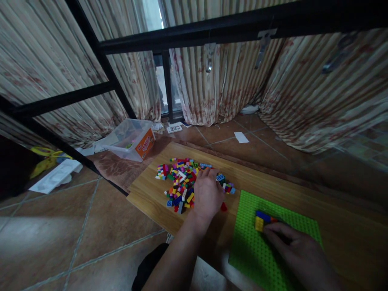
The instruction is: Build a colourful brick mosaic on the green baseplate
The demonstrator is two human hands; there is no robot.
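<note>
My left hand (pixel 208 192) reaches down into a heap of small colourful building bricks (pixel 182 178) on the wooden table. Its fingers are curled together, and their tips are hidden, so what they hold cannot be made out. On the green baseplate (pixel 247 242) sits a small group of joined bricks, with a blue brick (pixel 262 216) behind a yellow brick (pixel 259 224) and a red-orange brick (pixel 273 220) at the right. My right hand (pixel 298 248) is closed in a pinch at the right side of this group, its fingertips against the bricks.
A wooden table (pixel 157 194) runs across below me. A single red brick (pixel 223 207) lies near my left wrist. Beyond the table's left end stands a clear plastic box (pixel 125 141) with an orange label. Black metal bars (pixel 188 38) and striped curtains (pixel 218 85) are behind.
</note>
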